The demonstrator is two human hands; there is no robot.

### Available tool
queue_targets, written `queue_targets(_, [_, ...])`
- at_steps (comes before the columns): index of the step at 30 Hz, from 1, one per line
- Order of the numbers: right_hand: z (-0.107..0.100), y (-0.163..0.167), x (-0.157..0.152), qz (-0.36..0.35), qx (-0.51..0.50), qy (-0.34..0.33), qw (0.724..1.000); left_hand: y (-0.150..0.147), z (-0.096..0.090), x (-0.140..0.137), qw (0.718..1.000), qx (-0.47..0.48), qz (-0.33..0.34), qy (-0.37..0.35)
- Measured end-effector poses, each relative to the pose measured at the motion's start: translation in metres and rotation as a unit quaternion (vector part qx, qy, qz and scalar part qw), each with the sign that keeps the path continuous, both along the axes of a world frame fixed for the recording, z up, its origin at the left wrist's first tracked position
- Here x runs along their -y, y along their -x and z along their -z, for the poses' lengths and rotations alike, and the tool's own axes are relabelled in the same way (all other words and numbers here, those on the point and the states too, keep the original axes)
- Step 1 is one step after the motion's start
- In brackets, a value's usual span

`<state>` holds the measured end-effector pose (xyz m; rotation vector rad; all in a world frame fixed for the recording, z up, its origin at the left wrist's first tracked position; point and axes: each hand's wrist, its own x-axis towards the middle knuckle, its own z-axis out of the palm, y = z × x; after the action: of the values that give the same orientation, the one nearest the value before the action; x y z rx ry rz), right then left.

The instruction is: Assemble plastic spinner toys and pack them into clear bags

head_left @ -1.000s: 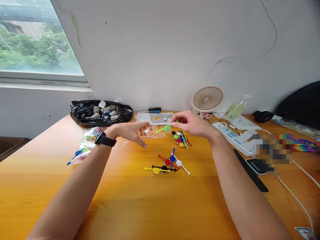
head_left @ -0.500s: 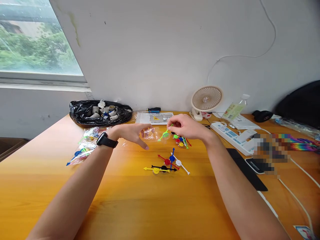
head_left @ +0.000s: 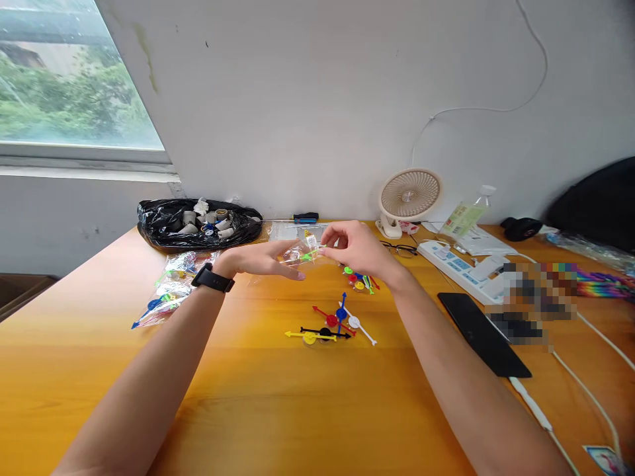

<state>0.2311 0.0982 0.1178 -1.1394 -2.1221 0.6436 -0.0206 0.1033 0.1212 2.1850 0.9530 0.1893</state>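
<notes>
My left hand (head_left: 268,259), with a black watch on its wrist, holds a clear plastic bag (head_left: 296,252) around its thumb and fingers. My right hand (head_left: 354,248) pinches a green arrow spinner (head_left: 310,255) at the bag's right end; its tip overlaps the clear film, and I cannot tell how far inside it lies. Nearer to me, a yellow spinner (head_left: 309,338), a black spinner (head_left: 325,334), a red spinner (head_left: 331,320), a blue spinner (head_left: 341,314) and a white spinner (head_left: 354,323) lie loosely together. Below my right hand sits a pile of mixed spinners (head_left: 358,283).
Filled clear bags (head_left: 166,294) lie beside my left forearm. Behind them is a black bag (head_left: 149,221) of scraps. A screwdriver (head_left: 306,217), a small fan (head_left: 411,195), glasses (head_left: 401,249), a bottle (head_left: 466,215), a power strip (head_left: 454,268) and a black phone (head_left: 481,334) line the back and right.
My right hand has moved left, bringing the green spinner to the clear bag. My left thumb has come closer to its fingers, and the bag has lifted slightly.
</notes>
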Motion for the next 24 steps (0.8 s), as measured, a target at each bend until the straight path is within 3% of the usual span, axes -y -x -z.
queue_targets(3, [0.003, 0.002, -0.001, -0.008, 0.016, 0.018, 1.0, -0.002, 0.002, 0.0, 1.0, -0.008, 0.005, 0.01])
queue_targets(8, [0.004, 0.003, -0.003, -0.04, 0.019, -0.038, 0.998, -0.001, 0.007, -0.003, 1.0, 0.003, 0.012, 0.022])
queue_targets(11, [-0.003, -0.006, -0.003, -0.097, -0.02, 0.009, 0.995, 0.004, 0.008, -0.005, 0.999, 0.019, 0.001, 0.037])
queue_targets(16, [-0.006, -0.019, -0.005, -0.194, 0.013, 0.045, 0.98, 0.013, 0.008, -0.007, 0.994, 0.059, -0.009, 0.097])
queue_targets(24, [0.006, -0.016, -0.01, -0.21, -0.03, 0.102, 0.972, 0.02, 0.019, -0.015, 0.981, 0.086, 0.031, 0.17])
